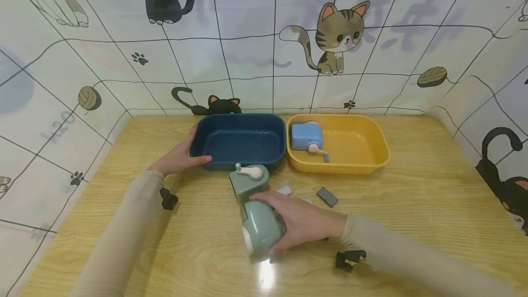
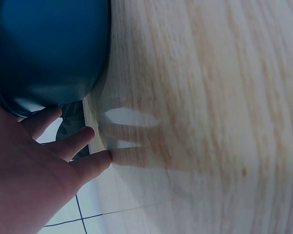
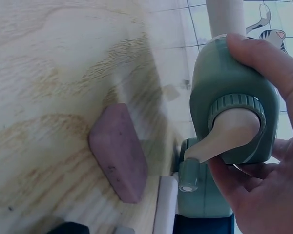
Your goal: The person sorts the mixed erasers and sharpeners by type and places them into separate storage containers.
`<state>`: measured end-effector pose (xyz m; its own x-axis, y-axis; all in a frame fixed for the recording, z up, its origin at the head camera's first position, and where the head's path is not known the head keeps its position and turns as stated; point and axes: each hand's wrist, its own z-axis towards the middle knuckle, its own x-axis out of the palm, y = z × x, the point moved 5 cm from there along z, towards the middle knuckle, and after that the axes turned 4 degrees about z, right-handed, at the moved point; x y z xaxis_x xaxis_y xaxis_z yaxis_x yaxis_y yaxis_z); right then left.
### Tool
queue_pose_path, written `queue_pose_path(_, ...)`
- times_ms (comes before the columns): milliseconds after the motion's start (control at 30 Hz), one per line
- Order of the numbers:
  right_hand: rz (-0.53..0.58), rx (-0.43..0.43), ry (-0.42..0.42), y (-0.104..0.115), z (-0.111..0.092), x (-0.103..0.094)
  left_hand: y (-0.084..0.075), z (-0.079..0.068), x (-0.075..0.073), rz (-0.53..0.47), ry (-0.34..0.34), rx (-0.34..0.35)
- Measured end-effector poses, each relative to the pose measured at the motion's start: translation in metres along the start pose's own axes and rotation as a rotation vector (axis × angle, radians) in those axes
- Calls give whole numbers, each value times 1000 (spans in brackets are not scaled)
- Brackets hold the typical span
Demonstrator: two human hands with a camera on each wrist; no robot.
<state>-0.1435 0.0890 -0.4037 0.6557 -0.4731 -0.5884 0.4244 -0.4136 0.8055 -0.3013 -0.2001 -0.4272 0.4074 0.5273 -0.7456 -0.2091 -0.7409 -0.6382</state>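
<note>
My right hand (image 1: 303, 217) grips a green hand-crank pencil sharpener (image 1: 263, 228), tipped on its side, with thumb and fingers around its body. In the right wrist view its beige crank (image 3: 229, 134) faces the camera. A second green pencil sharpener (image 1: 243, 184), with its white crank on top, stands beside it, close to the front of the dark blue tray (image 1: 243, 143). At that tray's left end, my left hand (image 1: 179, 156) touches the side, its thumb along the front corner. The left wrist view shows its fingers (image 2: 71, 144) spread and fairly straight.
Right of the blue tray, a yellow tray (image 1: 354, 145) holds a blue hand-crank pencil sharpener (image 1: 304, 135). A grey eraser (image 1: 327, 196) and a white block (image 1: 285, 190) lie near my right hand. A pinkish eraser (image 3: 118, 153) shows in the right wrist view.
</note>
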Motion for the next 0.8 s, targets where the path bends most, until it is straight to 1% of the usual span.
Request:
queue_pose_path(200, 3, 4, -43, 5, -7, -9, 3, 2, 1, -5, -3, -4)
queue_pose_path(433, 15, 12, -78, 6, -18, -19, 4, 2, 2, -11, -6, -8)
queue_pose_path(567, 2, 12, -107, 5, -23, -26, 5, 2, 1, -1, -2, -14)
queue_pose_path(733, -39, -29, -141, 4, -26, -34, 4, 2, 1, 5, 1, -17)
queue_pose_path(800, -30, -33, -143, 3, -26, -37, 3, 1, 1, 4, 5, -19)
